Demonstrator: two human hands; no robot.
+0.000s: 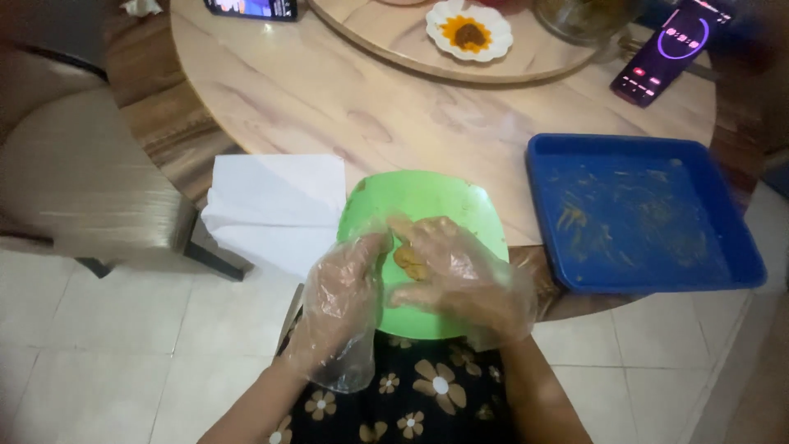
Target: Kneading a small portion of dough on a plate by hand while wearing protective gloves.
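A green plate (444, 197) lies at the near edge of a round marble-look table (329, 99). Both my hands wear clear plastic gloves and work over it. My left hand (345, 292) rests at the plate's left rim, fingertips touching a small brown lump of food (407, 256). My right hand (460, 275) lies across the plate, its fingers curled over that same lump. Part of the food is hidden under my fingers.
A blue tray (740, 247) smeared with orange-brown residue sits right of the plate. White paper (275, 201) hangs off the table's left edge. Farther back are a turntable with a flower-shaped dish (468, 31), two phones (666, 49) (251, 8), and a padded chair (82, 173) at left.
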